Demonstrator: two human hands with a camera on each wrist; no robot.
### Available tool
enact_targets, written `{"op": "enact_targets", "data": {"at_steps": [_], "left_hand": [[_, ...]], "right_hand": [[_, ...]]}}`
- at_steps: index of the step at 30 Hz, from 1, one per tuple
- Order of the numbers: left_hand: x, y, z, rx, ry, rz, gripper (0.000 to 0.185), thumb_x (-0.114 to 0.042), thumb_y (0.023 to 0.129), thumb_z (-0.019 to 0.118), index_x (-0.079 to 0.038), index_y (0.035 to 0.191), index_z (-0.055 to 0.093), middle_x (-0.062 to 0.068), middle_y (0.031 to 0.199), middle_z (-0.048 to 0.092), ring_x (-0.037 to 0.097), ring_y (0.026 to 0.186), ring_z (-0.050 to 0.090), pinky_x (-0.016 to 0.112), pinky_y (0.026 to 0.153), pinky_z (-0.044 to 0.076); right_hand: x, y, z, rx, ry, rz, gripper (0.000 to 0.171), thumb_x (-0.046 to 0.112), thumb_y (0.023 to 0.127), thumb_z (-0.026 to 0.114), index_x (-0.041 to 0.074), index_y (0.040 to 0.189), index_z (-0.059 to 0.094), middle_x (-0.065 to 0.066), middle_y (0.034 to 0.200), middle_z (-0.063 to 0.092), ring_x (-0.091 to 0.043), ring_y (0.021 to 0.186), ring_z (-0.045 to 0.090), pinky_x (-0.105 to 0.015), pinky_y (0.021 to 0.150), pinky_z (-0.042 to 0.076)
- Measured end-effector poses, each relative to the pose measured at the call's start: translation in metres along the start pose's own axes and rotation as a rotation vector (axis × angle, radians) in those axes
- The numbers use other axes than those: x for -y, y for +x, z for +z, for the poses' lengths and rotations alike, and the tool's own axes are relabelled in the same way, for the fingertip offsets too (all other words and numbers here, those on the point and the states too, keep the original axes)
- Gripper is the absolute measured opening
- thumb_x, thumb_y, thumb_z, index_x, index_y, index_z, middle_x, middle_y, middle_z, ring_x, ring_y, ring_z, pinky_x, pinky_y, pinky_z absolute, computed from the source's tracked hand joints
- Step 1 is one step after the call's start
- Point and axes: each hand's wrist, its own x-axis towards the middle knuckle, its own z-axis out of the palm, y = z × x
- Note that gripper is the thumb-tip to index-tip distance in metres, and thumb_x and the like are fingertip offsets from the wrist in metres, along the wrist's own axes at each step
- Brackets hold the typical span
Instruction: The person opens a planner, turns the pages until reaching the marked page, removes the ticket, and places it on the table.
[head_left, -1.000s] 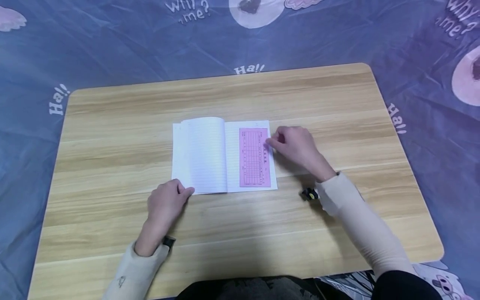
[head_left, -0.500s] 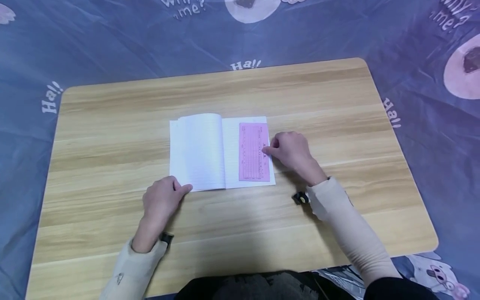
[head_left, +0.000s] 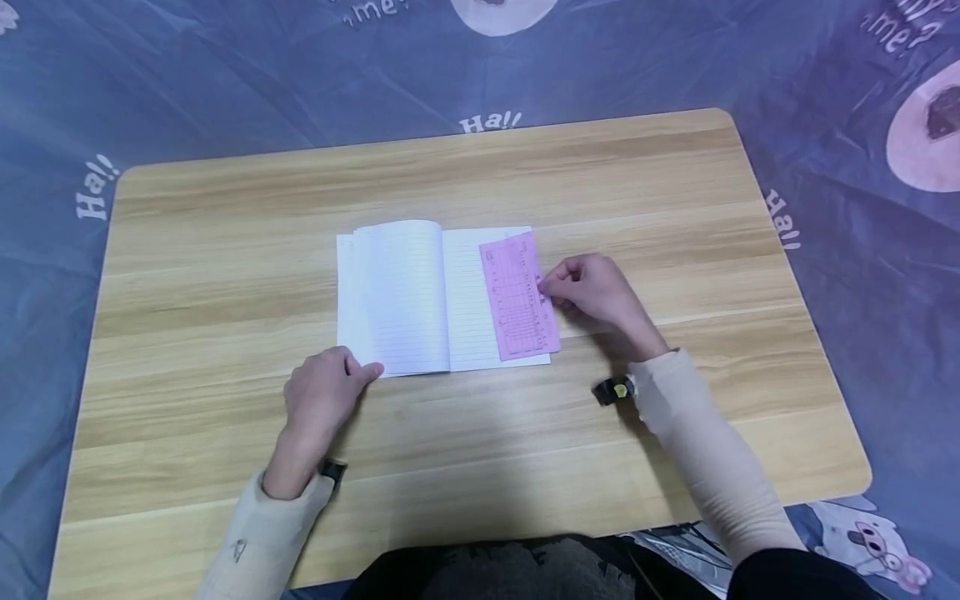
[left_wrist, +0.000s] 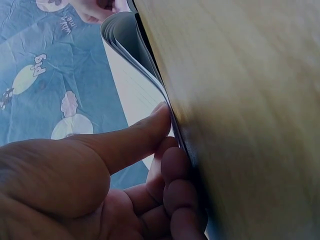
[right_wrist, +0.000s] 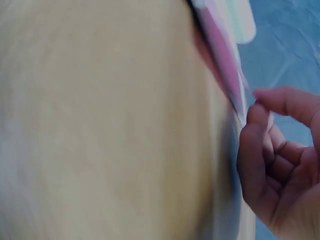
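An open lined notebook (head_left: 397, 308) lies on the wooden table, its left pages bulging up near the fold. At its lower left corner my left hand (head_left: 322, 387) pinches the page edges. The left wrist view shows the thumb (left_wrist: 145, 132) on top of the paper and the fingers curled below. A pink printed slip (head_left: 517, 296) lies slanted over the right page, its lower right corner past the page's edge. My right hand (head_left: 592, 287) pinches the slip's right edge between thumb and forefinger. In the right wrist view the pink slip (right_wrist: 222, 50) tilts up toward the fingertips.
The table (head_left: 225, 250) has rounded corners and a blue printed cloth (head_left: 262, 75) around it. A small black device sits at each cuff, the right one (head_left: 613, 390) close over the tabletop. The person's dark clothing (head_left: 525, 571) is at the near edge.
My right hand has drawn the pink slip rightward, turning it from straight on the page to slanted and partly beyond the page's edge. The left hand stays at the notebook's corner.
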Motion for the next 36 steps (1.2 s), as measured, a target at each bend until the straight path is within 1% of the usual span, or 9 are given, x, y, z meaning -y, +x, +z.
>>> {"op": "enact_targets", "data": {"at_steps": [5,8,10,14,18,21,23,29,36], "left_hand": [[0.0,0.0,0.0,0.006,-0.013,-0.002,0.038,-0.043,0.092,0.07,-0.013,0.07,0.061,0.006,0.071,0.063,0.031,0.07,0.061,0.041,0.059,0.041],[0.0,0.0,0.0,0.007,-0.016,-0.004,0.037,-0.043,0.091,0.07,-0.014,0.071,0.061,0.006,0.073,0.064,0.031,0.072,0.062,0.042,0.059,0.042],[0.0,0.0,0.0,0.009,-0.016,-0.006,0.037,-0.043,0.091,0.07,-0.014,0.071,0.061,0.006,0.073,0.064,0.031,0.073,0.062,0.042,0.06,0.042],[0.001,0.001,0.001,0.017,-0.026,-0.012,0.037,-0.043,0.091,0.07,-0.013,0.071,0.061,0.005,0.071,0.063,0.029,0.071,0.06,0.041,0.06,0.041],[0.002,0.002,0.003,0.023,-0.023,-0.014,0.038,-0.043,0.091,0.071,-0.013,0.071,0.061,0.004,0.07,0.062,0.027,0.068,0.059,0.039,0.059,0.041],[0.002,0.003,0.004,0.023,-0.011,-0.015,0.038,-0.043,0.091,0.071,-0.013,0.071,0.061,0.004,0.07,0.062,0.026,0.067,0.059,0.039,0.057,0.041],[0.002,0.003,0.005,0.024,-0.009,-0.018,0.038,-0.043,0.091,0.071,-0.013,0.071,0.061,0.004,0.07,0.062,0.027,0.068,0.059,0.039,0.058,0.041],[0.004,0.004,0.007,0.021,-0.018,-0.02,0.038,-0.043,0.091,0.071,-0.013,0.071,0.061,0.005,0.07,0.062,0.027,0.068,0.059,0.04,0.058,0.04],[0.005,0.005,0.009,0.02,-0.027,-0.007,0.038,-0.043,0.091,0.071,-0.012,0.071,0.061,0.004,0.07,0.062,0.026,0.067,0.058,0.039,0.058,0.04]], "right_hand": [[-0.015,-0.005,-0.029,0.092,0.289,0.048,0.023,0.016,0.093,0.073,-0.006,0.1,0.068,-0.014,0.08,0.066,-0.019,0.065,0.062,-0.028,0.059,0.055],[-0.025,-0.009,-0.048,0.097,0.353,0.056,0.019,0.012,0.093,0.072,-0.006,0.098,0.068,-0.011,0.076,0.065,-0.017,0.064,0.061,-0.027,0.058,0.054],[-0.032,-0.011,-0.058,0.085,0.348,0.064,0.018,0.011,0.093,0.072,-0.006,0.097,0.068,-0.009,0.075,0.065,-0.017,0.064,0.06,-0.027,0.058,0.054],[-0.041,-0.016,-0.069,0.036,0.218,0.086,0.021,0.014,0.093,0.073,-0.006,0.098,0.068,-0.009,0.076,0.066,-0.018,0.067,0.062,-0.029,0.061,0.055],[-0.049,-0.018,-0.071,-0.036,-0.032,0.09,0.028,0.026,0.092,0.075,-0.001,0.096,0.071,-0.008,0.08,0.068,-0.019,0.068,0.062,-0.03,0.06,0.054],[-0.052,-0.017,-0.068,-0.097,-0.22,0.068,0.03,0.035,0.09,0.075,0.005,0.091,0.073,-0.005,0.077,0.068,-0.02,0.066,0.058,-0.031,0.058,0.047],[-0.053,-0.018,-0.067,-0.129,-0.291,0.063,0.03,0.037,0.09,0.075,0.007,0.087,0.073,-0.003,0.074,0.066,-0.02,0.065,0.056,-0.033,0.057,0.043],[-0.052,-0.018,-0.064,-0.153,-0.328,0.062,0.028,0.036,0.09,0.075,0.009,0.083,0.072,-0.003,0.07,0.064,-0.02,0.061,0.055,-0.033,0.055,0.043],[-0.05,-0.021,-0.066,-0.142,-0.26,0.086,0.033,0.037,0.09,0.075,0.005,0.088,0.072,-0.007,0.078,0.068,-0.022,0.065,0.061,-0.031,0.054,0.049]]}}
